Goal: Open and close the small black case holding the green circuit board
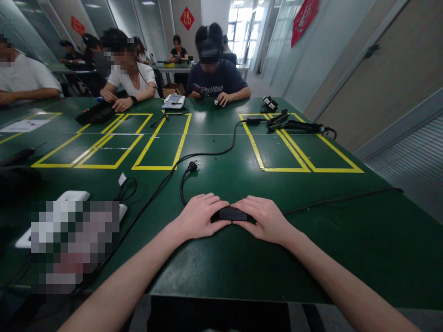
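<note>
A black power adapter lies crosswise between my two hands on the green table. My left hand grips its left end, thumb on the near side and fingers on the far side. On the right end, my right hand holds it the same way. From behind my left hand a short black cord curves up to a plug, its prongs pointing away to the right. Another black cable runs from beside my right hand toward the table's right edge. The ends of the adapter are hidden under my fingers.
A long black cord crosses the table to a hand tool at far right. White power strips, partly blurred out, lie left. Across the table, co-workers handle a black tray and small parts, near a white device.
</note>
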{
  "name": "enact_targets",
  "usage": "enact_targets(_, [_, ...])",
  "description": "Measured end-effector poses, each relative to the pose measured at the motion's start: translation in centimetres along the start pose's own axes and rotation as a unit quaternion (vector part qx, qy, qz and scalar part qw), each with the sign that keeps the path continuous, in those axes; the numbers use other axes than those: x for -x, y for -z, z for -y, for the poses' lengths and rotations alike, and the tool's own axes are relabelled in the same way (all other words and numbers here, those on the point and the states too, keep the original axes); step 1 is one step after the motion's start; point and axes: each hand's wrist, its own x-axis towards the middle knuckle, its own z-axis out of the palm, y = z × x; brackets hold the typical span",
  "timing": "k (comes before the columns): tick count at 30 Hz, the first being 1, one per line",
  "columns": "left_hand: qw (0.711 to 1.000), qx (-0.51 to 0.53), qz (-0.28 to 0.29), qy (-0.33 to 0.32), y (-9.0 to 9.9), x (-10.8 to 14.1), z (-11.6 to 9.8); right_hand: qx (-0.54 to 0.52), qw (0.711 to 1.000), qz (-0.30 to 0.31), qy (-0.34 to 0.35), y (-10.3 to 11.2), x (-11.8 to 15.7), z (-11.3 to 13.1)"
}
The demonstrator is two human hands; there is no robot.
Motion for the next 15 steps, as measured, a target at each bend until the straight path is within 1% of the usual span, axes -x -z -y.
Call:
enact_targets(3, [1.000,-0.003,-0.018,-0.002,-0.2,0.1,-0.1,0.005,1.000,-0.008,0.000,0.0,0.0,0.0])
enact_targets(6, [1.000,-0.011,-0.025,-0.014,-0.4,0.1,0.0,-0.016,1.000,-0.019,-0.011,-0.1,0.0,-0.1])
enact_targets(8, [0.999,-0.028,-0.038,-0.025,-0.6,0.2,0.2,-0.049,0.998,-0.026,-0.030,0.0,0.0,-0.1])
enact_targets(10, [0.996,-0.055,-0.060,-0.037,-0.7,0.2,0.4,-0.107,0.992,-0.023,-0.067,0.3,0.0,0.0])
enact_targets(12, [0.991,-0.087,-0.085,-0.054,-0.8,0.1,0.7,-0.196,0.970,-0.010,-0.141,0.7,-0.2,0.0])
enact_targets(13, [0.988,-0.101,-0.096,-0.061,-0.8,0.1,0.7,-0.247,0.951,0.002,-0.184,0.9,-0.3,0.0])
enact_targets(15, [0.984,-0.120,-0.107,-0.072,-0.9,0.0,0.7,-0.343,0.903,0.034,-0.256,1.1,-0.5,0.0])
